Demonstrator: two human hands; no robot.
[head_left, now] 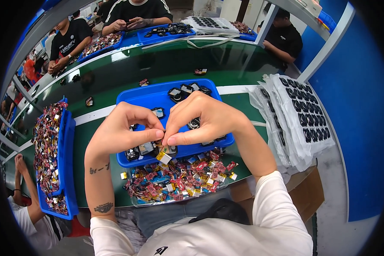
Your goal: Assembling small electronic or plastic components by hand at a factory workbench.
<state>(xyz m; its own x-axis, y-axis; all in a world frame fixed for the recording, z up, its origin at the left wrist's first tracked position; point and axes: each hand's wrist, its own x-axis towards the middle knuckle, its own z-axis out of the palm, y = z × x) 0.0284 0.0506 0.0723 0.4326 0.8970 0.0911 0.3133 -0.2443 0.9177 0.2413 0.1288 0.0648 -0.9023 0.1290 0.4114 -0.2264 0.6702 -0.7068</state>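
Mid-assembly: left hand (119, 130) and right hand (205, 117) both pinched a small part (163, 157) over the blue tray (149, 96); next likely needed fine alignment.

We see bright, even overhead light w/ soft glare on the green table (166, 68) beyond the hands, sharp centre, fisheye bending edges, black vignette round the rim.

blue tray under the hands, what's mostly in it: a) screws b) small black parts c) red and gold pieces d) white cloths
b: the blue tray below the left hand and right hand holds small black parts; the red and gold pieces lie in a clear tray nearer the person.
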